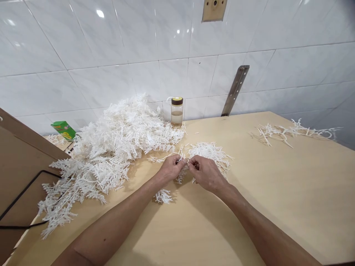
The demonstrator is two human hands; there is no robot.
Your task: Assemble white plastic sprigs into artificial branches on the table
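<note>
Over the middle of the table, my left hand (171,169) is closed on a white plastic foliage sprig (181,175), whose frilly tips hang below the fingers. My right hand (207,173) meets it fingertip to fingertip, with thumb and forefinger pinched at the sprig; the exact part in that pinch is too small to make out. Just behind the right hand lies a small heap of white sprigs (208,150). One loose sprig tuft (163,196) rests under my left forearm. A large pile of white plastic foliage (119,138) spreads to the left.
Bare white stems (285,133) lie at the right of the wooden table (291,192). A water bottle (176,112) stands by the tiled wall, and a green carton (63,130) leans behind the pile. On the left are a brown panel (22,162) and a black cord (24,192). A metal bracket (235,90) rises at the back.
</note>
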